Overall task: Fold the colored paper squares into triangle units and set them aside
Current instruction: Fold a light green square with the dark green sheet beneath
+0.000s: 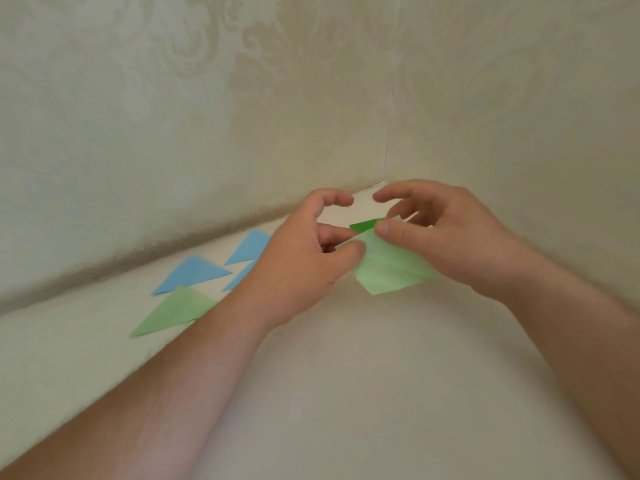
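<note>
A light green paper square [391, 268] is held just above the pale table, between both hands. My left hand [304, 258] pinches its left edge with thumb and fingers. My right hand [446, 233] pinches its top corner, where a darker green fold [363, 225] shows. To the left lie folded triangles: a green triangle [173, 315] nearest me, a blue triangle [195, 273] behind it, and another blue triangle [249, 245] further back. A third blue piece [240, 275] is partly hidden by my left hand.
The cream table [346, 375] meets patterned walls [207, 116] that form a corner [384, 168] right behind the hands. Bare tabletop stretches in front of the hands toward me.
</note>
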Motion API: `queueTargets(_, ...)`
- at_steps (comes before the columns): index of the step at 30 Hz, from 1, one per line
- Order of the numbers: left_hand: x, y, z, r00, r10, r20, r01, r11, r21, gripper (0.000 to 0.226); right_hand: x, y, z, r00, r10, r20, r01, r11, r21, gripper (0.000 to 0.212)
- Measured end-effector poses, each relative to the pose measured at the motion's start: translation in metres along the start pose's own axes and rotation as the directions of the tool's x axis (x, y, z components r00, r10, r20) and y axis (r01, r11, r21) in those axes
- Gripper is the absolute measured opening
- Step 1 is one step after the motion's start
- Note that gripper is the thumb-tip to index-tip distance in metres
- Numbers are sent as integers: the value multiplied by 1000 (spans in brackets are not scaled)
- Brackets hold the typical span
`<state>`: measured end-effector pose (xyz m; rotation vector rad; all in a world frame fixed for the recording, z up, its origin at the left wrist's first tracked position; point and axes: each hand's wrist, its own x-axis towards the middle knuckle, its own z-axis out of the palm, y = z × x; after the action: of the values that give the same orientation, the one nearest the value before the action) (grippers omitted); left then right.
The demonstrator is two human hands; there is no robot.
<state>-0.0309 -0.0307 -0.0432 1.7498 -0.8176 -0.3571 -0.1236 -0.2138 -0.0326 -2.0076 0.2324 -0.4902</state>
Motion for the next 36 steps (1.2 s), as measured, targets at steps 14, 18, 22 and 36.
queueTargets(14,1,-5,-1,990,100,95,-81,980,-184,47,0,-3,0,998,22,64,-40,955,294,27)
queueTargets(18,0,-5,-1,989,110,101,-89,978,-190,43,1,-2,-2,998,17,68,-38,947,318,28)
queueTargets(22,0,-4,-2,993,84,88,-64,975,-212,30,0,-2,-2,998,-20,67,-1,953,302,24)
queueTargets(36,2,-3,-3,996,94,-2,-92,969,-229,21,-4,-1,0,967,-215,133,196,970,144,30)
